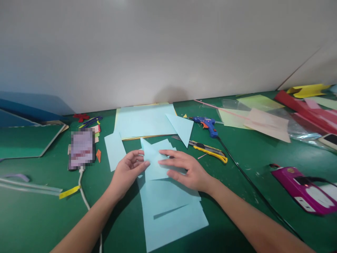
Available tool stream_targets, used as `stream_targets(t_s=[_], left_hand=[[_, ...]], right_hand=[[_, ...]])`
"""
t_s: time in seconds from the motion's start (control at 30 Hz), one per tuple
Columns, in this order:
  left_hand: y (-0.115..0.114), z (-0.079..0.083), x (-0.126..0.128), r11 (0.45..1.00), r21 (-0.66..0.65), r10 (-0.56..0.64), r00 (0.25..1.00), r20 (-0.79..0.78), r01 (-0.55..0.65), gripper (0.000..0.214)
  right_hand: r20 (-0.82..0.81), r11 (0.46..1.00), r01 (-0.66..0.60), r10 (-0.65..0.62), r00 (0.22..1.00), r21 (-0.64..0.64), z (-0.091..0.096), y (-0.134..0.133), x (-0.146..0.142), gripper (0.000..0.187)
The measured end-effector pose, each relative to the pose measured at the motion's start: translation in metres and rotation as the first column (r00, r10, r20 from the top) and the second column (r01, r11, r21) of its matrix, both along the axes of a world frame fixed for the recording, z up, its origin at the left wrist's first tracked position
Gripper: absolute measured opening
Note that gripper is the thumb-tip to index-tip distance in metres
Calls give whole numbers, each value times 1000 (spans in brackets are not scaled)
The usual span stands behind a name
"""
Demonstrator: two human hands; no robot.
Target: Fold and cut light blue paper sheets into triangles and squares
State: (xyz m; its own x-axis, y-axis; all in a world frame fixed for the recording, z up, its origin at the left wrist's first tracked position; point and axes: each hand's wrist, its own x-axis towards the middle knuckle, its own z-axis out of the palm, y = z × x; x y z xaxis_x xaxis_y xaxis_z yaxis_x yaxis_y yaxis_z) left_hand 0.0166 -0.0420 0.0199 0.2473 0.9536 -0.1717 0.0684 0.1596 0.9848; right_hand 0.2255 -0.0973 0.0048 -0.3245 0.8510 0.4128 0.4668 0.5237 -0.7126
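A small light blue sheet of paper (152, 165) with a pointed upper left corner stands or tilts slightly above other blue sheets; it looks partly folded. My left hand (129, 165) pinches its left edge between thumb and fingers. My right hand (186, 170) rests its outstretched, parted fingers on the sheet's right side. Beneath both hands lie several overlapping light blue sheets (176, 228). Farther back, a blue paper triangle (181, 127) overlaps a stack of large blue sheets (143, 121). A blue rectangular piece (115, 151) lies left of my hands.
A blue glue gun (206, 125) and a yellow box cutter (210, 151) lie right of the papers. A magenta device (297, 189) sits far right. A phone (82, 149) with a white cable (83, 196) lies left. Colored sheets (267, 123) and a wall (168, 52) stand behind.
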Motion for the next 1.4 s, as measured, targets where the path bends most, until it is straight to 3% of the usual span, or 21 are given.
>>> stream_targets(t_s=[0.1,0.2,0.27,0.37,0.57,0.83,1.4], left_hand=[[-2,-1,1,1000,-10,-24,999,36,24,49],[-3,0,1,998,-36,-43,999,24,44,52],[-4,0,2,997,-59,-56,998,18,57,52],[-6,0,3,993,-80,-84,996,23,86,51],[-8,-3,4,987,-67,-147,989,-2,147,47],[-5,-10,3,985,1,-172,985,-28,172,41],[-5,-11,3,982,58,-182,983,2,182,38]], right_hand=[[-232,945,-12,-67,970,-326,3,2,6,46],[-375,791,-144,-115,920,-595,5,6,11,56],[-440,718,-209,-149,885,-663,5,9,12,59],[-444,679,-199,-206,872,-707,6,9,6,53],[-327,677,-69,-262,908,-733,11,5,-8,37],[-147,739,129,-296,944,-662,8,6,-12,40],[-160,739,142,-322,933,-659,9,8,-13,43]])
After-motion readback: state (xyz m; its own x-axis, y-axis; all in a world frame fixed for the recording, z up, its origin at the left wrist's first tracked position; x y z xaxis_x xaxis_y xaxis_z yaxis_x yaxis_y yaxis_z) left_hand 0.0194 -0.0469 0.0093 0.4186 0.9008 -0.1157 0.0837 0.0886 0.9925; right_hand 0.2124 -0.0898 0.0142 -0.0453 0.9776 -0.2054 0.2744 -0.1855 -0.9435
